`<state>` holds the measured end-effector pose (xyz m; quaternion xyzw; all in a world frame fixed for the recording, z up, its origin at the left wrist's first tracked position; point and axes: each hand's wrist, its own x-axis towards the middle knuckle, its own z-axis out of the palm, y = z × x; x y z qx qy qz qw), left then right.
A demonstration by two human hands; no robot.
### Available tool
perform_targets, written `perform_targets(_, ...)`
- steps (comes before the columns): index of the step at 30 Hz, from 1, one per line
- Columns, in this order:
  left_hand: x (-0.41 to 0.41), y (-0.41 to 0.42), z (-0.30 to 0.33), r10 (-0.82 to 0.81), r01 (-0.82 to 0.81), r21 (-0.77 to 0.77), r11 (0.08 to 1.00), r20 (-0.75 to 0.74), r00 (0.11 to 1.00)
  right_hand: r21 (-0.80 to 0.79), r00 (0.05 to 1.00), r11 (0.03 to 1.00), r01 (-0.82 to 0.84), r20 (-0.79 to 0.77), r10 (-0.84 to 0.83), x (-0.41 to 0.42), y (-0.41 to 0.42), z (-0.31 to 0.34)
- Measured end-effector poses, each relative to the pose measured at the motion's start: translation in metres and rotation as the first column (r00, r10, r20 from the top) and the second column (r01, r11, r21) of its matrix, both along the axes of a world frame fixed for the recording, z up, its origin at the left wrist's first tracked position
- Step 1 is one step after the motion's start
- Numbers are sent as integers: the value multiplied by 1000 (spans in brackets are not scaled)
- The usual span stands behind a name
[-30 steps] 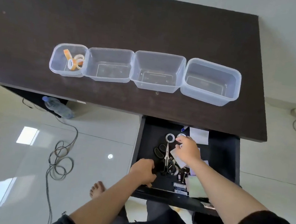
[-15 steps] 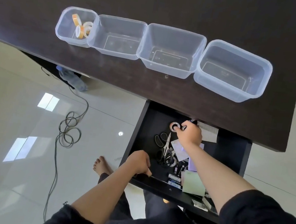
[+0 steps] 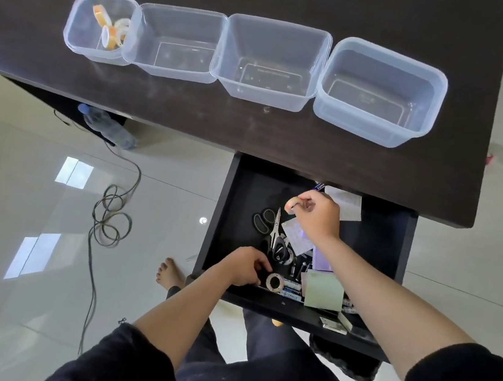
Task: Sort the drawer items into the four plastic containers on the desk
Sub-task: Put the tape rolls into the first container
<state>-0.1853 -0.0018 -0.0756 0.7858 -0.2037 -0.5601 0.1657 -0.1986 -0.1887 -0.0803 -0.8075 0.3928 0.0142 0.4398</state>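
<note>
Drawer items remain mostly unsorted: the open drawer under the desk still holds scissors, loose paper notes, a pale green sticky pad, batteries and other small pieces too small to identify. Of the four plastic containers in a row on the desk, only the small leftmost container holds anything, namely several tape rolls; the second container, third container and rightmost container are empty. My judgement is that the task is at an early stage, with the tape category in progress and three categories not begun. My right hand is at the far end of the drawer, fingers curled, with a small tape roll hooked on one fingertip. My left hand is at the near edge of the drawer, fingers pinching a larger tape ring that rests against the drawer front. Compared with half a second ago, the small roll has been raised off the drawer floor by my right hand, and my left hand, then resting on the drawer edge with nothing in it, now grips the ring.
</note>
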Motion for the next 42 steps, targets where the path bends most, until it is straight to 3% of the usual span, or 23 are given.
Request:
perform_targets(5,-17,-10,-5,6,8,-83,997,173,985,-8,999,1000,-12,40,12,-16,-5,14)
perform_targets(11,-20,-10,-5,101,-69,-159,985,209,973,-32,998,999,-20,52,22,-32,-14,14)
perform_targets(18,-17,-9,1,266,-203,-190,961,420,868,-44,999,999,-6,44,8,-39,-14,8)
perform_targets(21,-17,-8,-1,203,-88,-243,966,504,840,-49,999,999,-3,44,5,-39,-14,7)
perform_targets(25,-20,-11,-5,-77,156,-151,976,432,899,-49,999,999,-6,48,8,-41,-16,8)
perform_targets(30,-18,-13,-11,-317,309,85,947,396,862,-46,999,999,-23,36,24,-44,-19,9)
perform_targets(36,-18,-13,-21,-315,293,116,949,342,886,-24,999,999,-27,22,28,-49,-20,8)
perform_targets(42,-21,-15,-17,-197,204,9,979,306,931,-38,1000,999,-11,10,11,-51,-17,10)
